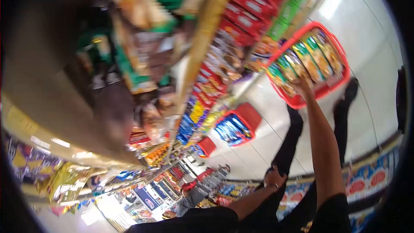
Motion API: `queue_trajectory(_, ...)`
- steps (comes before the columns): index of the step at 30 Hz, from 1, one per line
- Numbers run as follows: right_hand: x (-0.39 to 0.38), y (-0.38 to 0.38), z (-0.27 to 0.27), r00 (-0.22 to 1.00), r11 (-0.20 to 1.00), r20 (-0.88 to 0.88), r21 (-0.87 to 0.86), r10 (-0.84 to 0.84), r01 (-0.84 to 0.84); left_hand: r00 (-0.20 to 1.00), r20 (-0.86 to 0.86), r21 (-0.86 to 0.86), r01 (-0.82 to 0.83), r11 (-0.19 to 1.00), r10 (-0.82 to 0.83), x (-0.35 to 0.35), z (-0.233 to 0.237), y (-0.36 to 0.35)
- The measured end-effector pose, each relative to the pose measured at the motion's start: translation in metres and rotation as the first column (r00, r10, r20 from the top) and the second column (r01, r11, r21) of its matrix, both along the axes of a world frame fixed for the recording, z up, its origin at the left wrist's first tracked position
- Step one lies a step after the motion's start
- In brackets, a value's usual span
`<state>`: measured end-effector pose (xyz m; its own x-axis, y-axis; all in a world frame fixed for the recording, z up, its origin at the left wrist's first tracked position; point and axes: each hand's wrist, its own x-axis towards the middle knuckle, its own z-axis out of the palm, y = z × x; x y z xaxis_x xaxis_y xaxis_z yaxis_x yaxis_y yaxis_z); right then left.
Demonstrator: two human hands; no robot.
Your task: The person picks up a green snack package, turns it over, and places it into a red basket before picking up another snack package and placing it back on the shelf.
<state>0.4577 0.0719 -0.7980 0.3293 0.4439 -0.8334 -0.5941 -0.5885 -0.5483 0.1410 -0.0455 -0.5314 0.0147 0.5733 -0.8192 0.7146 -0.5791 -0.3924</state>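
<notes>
My right hand (303, 85) reaches down into a red plastic basket (346, 68) on the floor. Its fingers are curled at the edge of the packets, apparently gripping one; the fingertips are partly hidden. Inside the basket, green, gold and purple snack packets (318, 59) stand in a row. My left hand (274, 177) lies on my black-trousered leg by the knee, with a band at the wrist. It appears to hold nothing, and its fingers are partly spread.
Shelves of red snack packets (252, 6) run alongside the basket, with blurred goods close by. A second red basket (250, 118) holds blue packets. A smaller red basket (208, 146) stands beyond. Another person (192, 196) is farther down the aisle. Tiled floor (366, 30) surrounds the baskets.
</notes>
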Motion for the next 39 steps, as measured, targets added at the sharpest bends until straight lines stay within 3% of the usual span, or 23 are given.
queue_trajectory(1, -0.007, 0.012, 0.000, 0.963, 0.984, -0.212, 0.028, -0.167, 0.177, 0.998, -0.046, -0.036, -0.044, 0.998, 0.042, 0.003, 0.000, 0.004)
queue_trajectory(3, -0.020, 0.037, -0.009, 0.913, 0.938, -0.242, 0.030, -0.328, 0.345, 0.997, -0.022, -0.058, -0.070, 0.996, 0.069, 0.008, 0.003, 0.008)
queue_trajectory(4, -0.036, 0.043, -0.033, 0.899, 0.894, 0.079, 0.172, -0.431, 0.414, 0.996, -0.031, -0.083, -0.091, 0.992, 0.089, 0.010, 0.003, 0.011)
queue_trajectory(5, -0.052, 0.052, -0.052, 0.771, 0.847, 0.363, 0.316, -0.524, 0.427, 0.992, -0.054, -0.108, -0.122, 0.987, 0.116, 0.010, 0.005, 0.015)
queue_trajectory(6, -0.037, 0.047, -0.019, 0.859, 0.941, 0.387, 0.112, -0.336, 0.318, 0.992, -0.058, -0.094, -0.118, 0.989, 0.113, 0.015, 0.007, 0.019)
queue_trajectory(7, -0.060, 0.062, -0.051, 0.790, 0.856, 0.333, 0.155, -0.515, 0.493, 0.983, -0.078, -0.121, -0.177, 0.977, 0.169, 0.019, 0.009, 0.022)
queue_trajectory(8, -0.080, 0.061, -0.083, 0.802, 0.833, 0.228, 0.169, -0.552, 0.526, 0.969, -0.100, -0.154, -0.240, 0.958, 0.227, 0.023, 0.012, 0.024)
queue_trajectory(10, -0.080, 0.047, -0.071, 0.812, 0.820, 0.135, 0.174, -0.568, 0.545, 0.969, -0.100, -0.133, -0.236, 0.963, 0.224, 0.021, 0.015, 0.022)
queue_trajectory(12, -0.066, 0.025, -0.040, 0.831, 0.808, -0.212, 0.203, -0.515, 0.553, 0.975, -0.075, -0.094, -0.217, 0.972, 0.210, 0.027, 0.016, 0.028)
queue_trajectory(15, -0.063, -0.007, 0.018, 0.648, 0.593, -0.269, 0.265, -0.712, 0.761, 0.980, -0.055, -0.083, -0.197, 0.977, 0.193, 0.023, 0.016, 0.037)
queue_trajectory(17, -0.078, -0.046, -0.005, 0.689, 0.586, -0.369, 0.362, -0.624, 0.725, 0.991, 0.078, -0.048, -0.108, 0.993, 0.111, 0.018, 0.012, 0.042)
queue_trajectory(19, -0.075, -0.076, 0.043, 0.650, 0.612, -0.230, 0.221, -0.724, 0.760, 0.994, 0.071, -0.043, -0.078, 0.996, 0.081, 0.049, 0.025, 0.054)
queue_trajectory(21, -0.056, -0.106, 0.100, 0.709, 0.731, -0.238, -0.009, -0.664, 0.682, 0.990, 0.142, -0.018, 0.016, 1.000, -0.014, 0.043, 0.011, 0.058)
queue_trajectory(23, -0.069, -0.137, 0.097, 0.794, 0.800, -0.092, -0.058, -0.600, 0.598, 0.987, 0.152, -0.102, 0.069, 0.992, -0.053, 0.074, 0.029, 0.071)
queue_trajectory(25, -0.073, -0.171, 0.114, 0.915, 0.918, 0.107, -0.036, -0.389, 0.395, 0.953, 0.247, -0.050, 0.193, 0.980, -0.175, 0.079, 0.030, 0.082)
queue_trajectory(27, -0.051, -0.201, 0.189, 0.895, 0.890, -0.006, 0.108, -0.445, 0.443, 0.932, 0.353, -0.055, 0.113, 0.992, -0.086, 0.083, 0.024, 0.091)
queue_trajectory(28, -0.031, -0.212, 0.232, 0.896, 0.882, -0.059, 0.157, -0.440, 0.443, 0.915, 0.398, -0.130, -0.016, 0.991, 0.067, 0.108, 0.049, 0.088)
queue_trajectory(31, 0.009, -0.238, 0.362, 0.900, 0.858, -0.194, 0.278, -0.390, 0.431, 0.840, 0.333, -0.400, -0.286, 0.871, 0.429, 0.191, 0.098, 0.091)
queue_trajectory(32, 0.022, -0.243, 0.397, 0.910, 0.847, -0.207, 0.338, -0.358, 0.410, 0.588, 0.239, -0.585, -0.548, 0.598, 0.773, 0.216, 0.123, 0.080)
queue_trajectory(33, 0.034, -0.249, 0.426, 0.922, 0.836, -0.217, 0.392, -0.321, 0.384, 0.243, 0.052, -0.711, -0.673, 0.207, 0.969, 0.240, 0.156, 0.065)
queue_trajectory(34, 0.046, -0.253, 0.453, 0.951, 0.861, -0.150, 0.407, -0.268, 0.307, 0.159, -0.086, -0.797, -0.604, 0.028, 0.984, 0.263, 0.181, 0.059)
queue_trajectory(35, 0.058, -0.255, 0.474, 0.973, 0.879, -0.084, 0.416, -0.217, 0.232, 0.152, -0.093, -0.887, -0.462, -0.012, 0.984, 0.284, 0.203, 0.052)
queue_trajectory(39, 0.097, -0.273, 0.532, 0.989, 0.922, 0.029, 0.366, -0.146, 0.125, 0.099, 0.149, -0.950, -0.263, 0.171, 0.984, 0.327, 0.234, 0.030)
